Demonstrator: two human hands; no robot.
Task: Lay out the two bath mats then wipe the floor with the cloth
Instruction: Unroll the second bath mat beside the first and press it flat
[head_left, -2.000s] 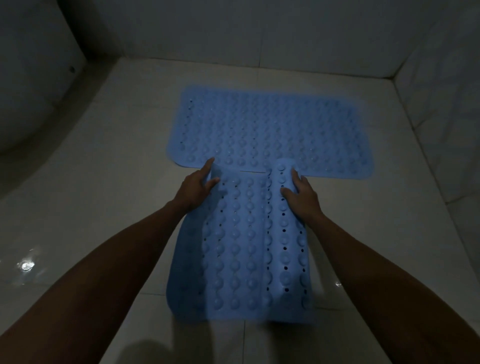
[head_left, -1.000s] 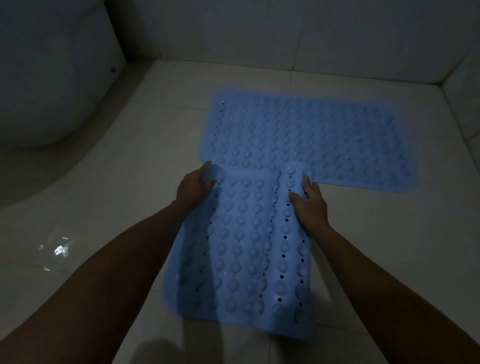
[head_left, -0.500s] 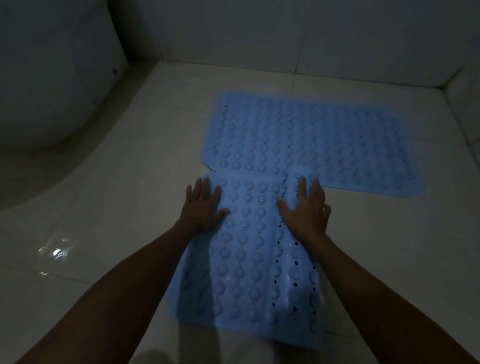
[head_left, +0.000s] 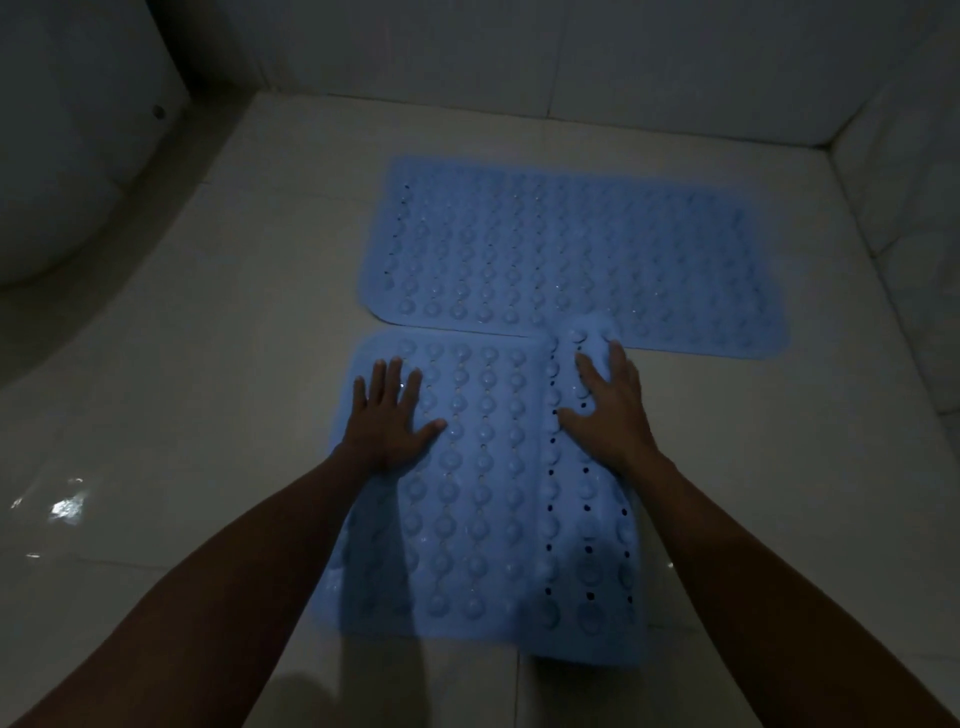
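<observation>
Dim tiled floor (head_left: 208, 364): near bath mat (head_left: 488, 493) abuts far mat (head_left: 571, 249), left hand (head_left: 387, 415) and right hand (head_left: 608, 410) flat, open, gripping nothing; floppy rubber, right edge humped, probably press there.

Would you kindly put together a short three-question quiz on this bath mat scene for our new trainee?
1. True or false: the far mat lies flat on the tiled floor.
2. Which part of the near mat is not yet flat? A) its left side B) its right strip, raised in a ridge C) all of it
3. Fill in: the left hand rests on the near mat with its fingers ____.

Key:
1. True.
2. B; the right hand presses on that ridge, whose far end overlaps the far mat.
3. Spread.

No cloth is in view.
</observation>
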